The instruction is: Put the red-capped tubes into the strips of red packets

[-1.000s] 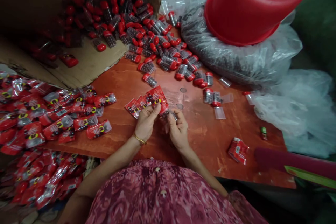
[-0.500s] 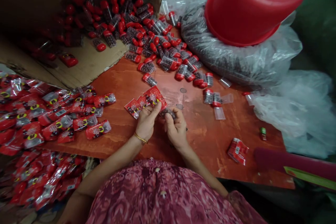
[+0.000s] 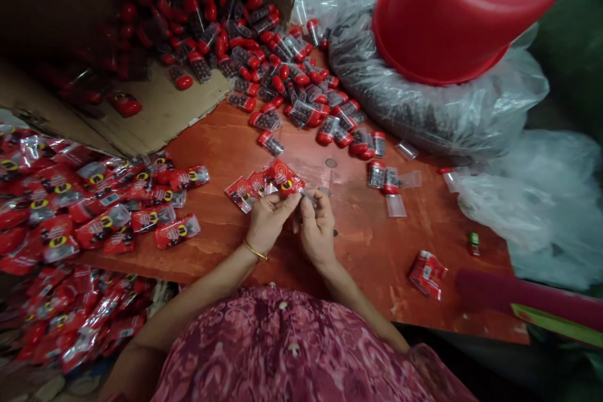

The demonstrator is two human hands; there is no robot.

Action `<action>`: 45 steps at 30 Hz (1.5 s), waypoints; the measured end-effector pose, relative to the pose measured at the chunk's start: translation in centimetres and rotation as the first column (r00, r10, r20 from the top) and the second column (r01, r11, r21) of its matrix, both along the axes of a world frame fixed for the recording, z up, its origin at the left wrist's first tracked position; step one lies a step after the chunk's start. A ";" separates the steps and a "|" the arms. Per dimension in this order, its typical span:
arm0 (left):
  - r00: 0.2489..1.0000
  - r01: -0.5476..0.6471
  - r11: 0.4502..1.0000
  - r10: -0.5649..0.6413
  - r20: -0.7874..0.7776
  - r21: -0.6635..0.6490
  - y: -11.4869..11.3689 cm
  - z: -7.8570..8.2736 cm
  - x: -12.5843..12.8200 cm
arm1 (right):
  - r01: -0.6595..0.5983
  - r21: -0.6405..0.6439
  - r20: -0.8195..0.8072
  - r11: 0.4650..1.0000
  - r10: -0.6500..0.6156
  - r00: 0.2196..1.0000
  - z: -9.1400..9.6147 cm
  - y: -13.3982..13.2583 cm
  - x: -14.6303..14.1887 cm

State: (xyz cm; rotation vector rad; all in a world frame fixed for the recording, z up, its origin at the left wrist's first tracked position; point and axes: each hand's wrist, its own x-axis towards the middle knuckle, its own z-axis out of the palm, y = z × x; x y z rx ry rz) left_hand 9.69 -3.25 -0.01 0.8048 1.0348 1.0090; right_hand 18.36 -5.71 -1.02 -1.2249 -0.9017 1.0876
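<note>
Both of my hands meet over the table's middle. My left hand (image 3: 269, 223) is closed, pinching a red printed pouch (image 3: 284, 177) between thumb and fingers. Close beside it, my right hand (image 3: 317, 229) is closed on a small clear tube of dark pellets (image 3: 309, 198), mostly covered by the fingers. The tube's end is at the pouch's right edge; whether it is inside I cannot tell. Flat red pouches (image 3: 241, 193) lie just left of the held one. Loose red-capped tubes of dark pellets (image 3: 270, 143) lie beyond my hands.
A cardboard box (image 3: 188, 114) spills tubes at the back left. Filled red pouches (image 3: 103, 227) pile up at left. An upturned red bucket (image 3: 452, 19) rests on a plastic bag of dark pellets (image 3: 405, 107). At right lie a crumpled red pouch (image 3: 428, 274) and a small green-topped item (image 3: 473, 244).
The held pouch has tipped lower and slightly right, nearer the tube. My right fingers now cover more of the tube. The whole view has shifted slightly.
</note>
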 end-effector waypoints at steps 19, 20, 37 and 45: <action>0.985 0.122 0.977 -0.098 0.142 -0.177 0.6 1.1 -0.1 | -0.319 -0.105 -0.269 0.942 0.281 0.921 0.6 -0.2 0.5; 0.984 0.114 0.982 -0.092 0.151 -0.150 0.5 1.0 -0.1 | -0.305 -0.086 -0.280 0.949 0.271 0.921 0.7 -0.2 0.4; 0.978 -0.010 0.993 0.034 0.207 -0.116 0.8 0.5 -0.8 | -0.292 -0.110 -0.087 0.950 0.283 0.955 0.7 -0.2 1.6; 0.935 0.059 0.954 0.050 0.351 -0.293 -0.1 1.4 -0.6 | -0.079 -0.065 0.034 0.995 0.081 0.996 -0.1 1.2 0.1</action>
